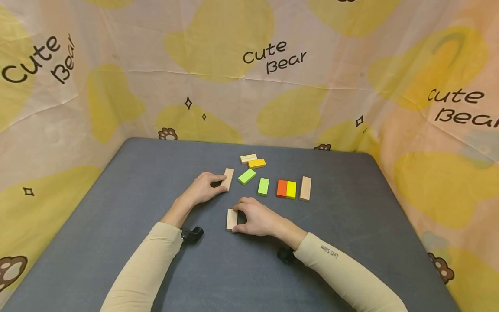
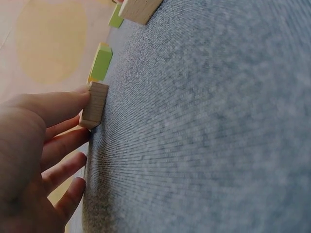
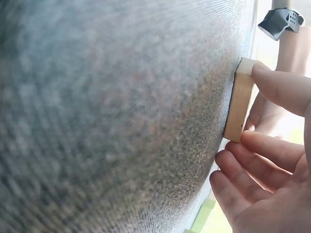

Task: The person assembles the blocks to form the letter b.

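Observation:
My left hand (image 1: 202,187) holds a plain wooden block (image 1: 228,178) between thumb and fingertips. In the left wrist view the thumb touches one end of this block (image 2: 95,104), and the lower fingers are spread apart. Nearer to me, my right hand (image 1: 258,216) pinches a second plain wooden block (image 1: 231,220) from its right side. The right wrist view has thumb and index finger at opposite ends of that block (image 3: 239,104), which lies on the dark cloth. Just right of the left hand's block lies a tilted green block (image 1: 247,177).
Another green block (image 1: 263,186) lies past the right hand. A red-orange block (image 1: 281,188) and a yellow block (image 1: 291,190) sit side by side, left of a wooden block (image 1: 306,189). Behind, an orange-yellow block (image 1: 257,164) meets a pale block (image 1: 248,158). Patterned cloth (image 1: 218,108) surrounds the table (image 1: 351,242).

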The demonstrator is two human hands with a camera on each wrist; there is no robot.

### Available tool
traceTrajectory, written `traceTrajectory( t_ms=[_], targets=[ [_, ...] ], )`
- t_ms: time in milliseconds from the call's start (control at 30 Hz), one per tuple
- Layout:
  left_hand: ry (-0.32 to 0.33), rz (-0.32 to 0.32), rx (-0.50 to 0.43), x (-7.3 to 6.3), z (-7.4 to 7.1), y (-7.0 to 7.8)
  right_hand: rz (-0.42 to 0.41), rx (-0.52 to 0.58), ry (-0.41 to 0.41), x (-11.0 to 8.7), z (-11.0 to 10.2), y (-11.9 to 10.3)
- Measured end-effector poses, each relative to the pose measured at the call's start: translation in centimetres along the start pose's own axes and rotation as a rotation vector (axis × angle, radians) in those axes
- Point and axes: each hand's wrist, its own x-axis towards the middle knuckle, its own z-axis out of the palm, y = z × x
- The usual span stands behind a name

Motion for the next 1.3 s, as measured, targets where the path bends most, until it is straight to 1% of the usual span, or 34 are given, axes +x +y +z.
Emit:
traceTrajectory(
  t_ms=[600, 833, 900, 1000, 1100, 1200, 1300],
  targets=[
    [0.000, 0.007, 0.008, 0.2, -0.1, 0.1, -0.002, -0.015, 0.009, 0.2, 0.4, -0.3],
    [-0.007, 0.035, 0.024, 0.3, -0.3, 0.2, -0.002, -0.016, 0.010, 0.2, 0.4, -0.2],
    [-0.014, 0.035, 0.020, 0.2, -0.4, 0.3, -0.001, -0.016, 0.012, 0.2, 0.4, -0.2],
    [-0.024, 0.035, 0.024, -0.1, -0.4, 0.5, 0.000, -0.018, 0.013, 0.2, 0.4, -0.2],
    [-0.020, 0.042, 0.025, -0.8, -0.5, 0.7, 0.002, -0.024, 0.012, 0.2, 0.5, -0.2],
    [-0.005, 0.052, 0.000, -1.8, -0.6, 0.9, 0.004, -0.021, 0.011, 0.3, 0.5, -0.1],
    [0.003, 0.076, -0.043, -2.9, -0.7, 1.2, 0.010, -0.011, 0.009, 0.2, 0.4, -0.2]
  ],
)
